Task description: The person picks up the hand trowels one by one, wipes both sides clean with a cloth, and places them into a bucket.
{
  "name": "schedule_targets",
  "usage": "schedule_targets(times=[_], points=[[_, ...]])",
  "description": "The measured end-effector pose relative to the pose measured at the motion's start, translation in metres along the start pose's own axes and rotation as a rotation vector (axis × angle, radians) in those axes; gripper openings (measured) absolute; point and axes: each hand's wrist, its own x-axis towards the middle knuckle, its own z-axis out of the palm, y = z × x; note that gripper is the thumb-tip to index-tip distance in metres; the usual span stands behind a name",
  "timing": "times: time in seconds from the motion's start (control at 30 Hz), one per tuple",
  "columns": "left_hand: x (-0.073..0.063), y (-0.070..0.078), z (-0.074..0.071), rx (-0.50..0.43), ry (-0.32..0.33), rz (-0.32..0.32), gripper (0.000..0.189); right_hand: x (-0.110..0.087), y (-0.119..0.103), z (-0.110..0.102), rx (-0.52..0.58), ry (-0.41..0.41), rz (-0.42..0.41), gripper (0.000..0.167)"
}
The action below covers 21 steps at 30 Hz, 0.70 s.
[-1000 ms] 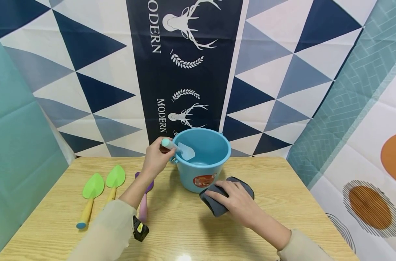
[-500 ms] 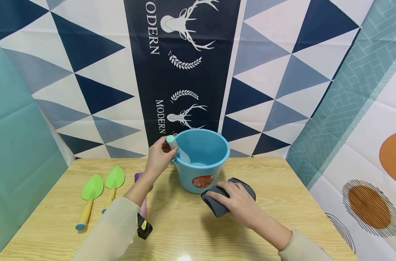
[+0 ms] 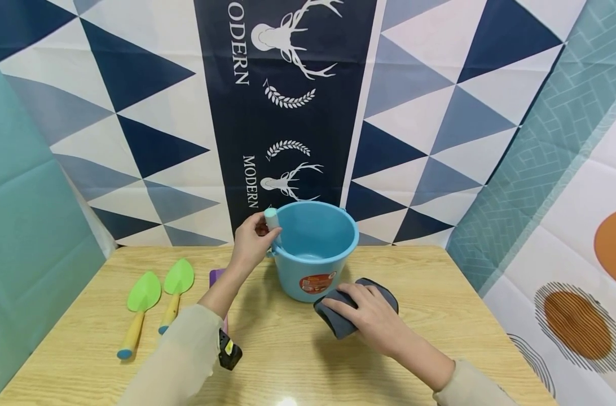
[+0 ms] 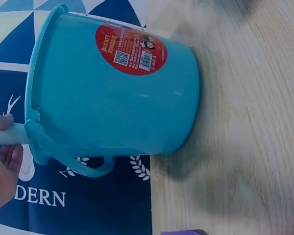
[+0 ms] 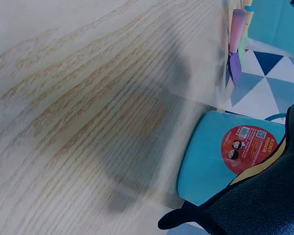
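At the blue bucket's left rim my left hand (image 3: pixel 249 245) pinches the pale mint handle (image 3: pixel 272 219) of a toy trowel. The handle stands nearly upright, its blade hidden inside the bucket (image 3: pixel 298 276). In the left wrist view the fingers and thumb hold that handle beside the bucket's handle joint (image 4: pixel 35 131). In front of the bucket, my right hand (image 3: pixel 369 313) grips a folded dark grey cloth (image 3: pixel 384 290) with black edging. The right wrist view shows the cloth's dark face and a strip of yellowish underside, partly covering the bucket's red label (image 5: pixel 245 147).
Two green trowels with yellow handles, one (image 3: pixel 144 290) further left than the other (image 3: pixel 179 276), lie on the wooden table (image 3: pixel 277 361). A purple trowel (image 3: pixel 216 276) with a pink handle lies partly under my left forearm. Patterned cloth walls (image 3: pixel 414 113) surround the table.
The trowel in my left hand has tilted from slanting to nearly upright, and its blade has sunk out of sight into the bucket. My right hand and the cloth have barely moved.
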Motion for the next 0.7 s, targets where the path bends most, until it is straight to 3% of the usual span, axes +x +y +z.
schedule_targets(times=[0.7], points=[[0.0037, -0.0057, 0.0079, 0.006, 0.014, -0.037, 0.035, 0.0004, -0.0003, 0.0034, -0.002, -0.025, -0.005, 0.076]])
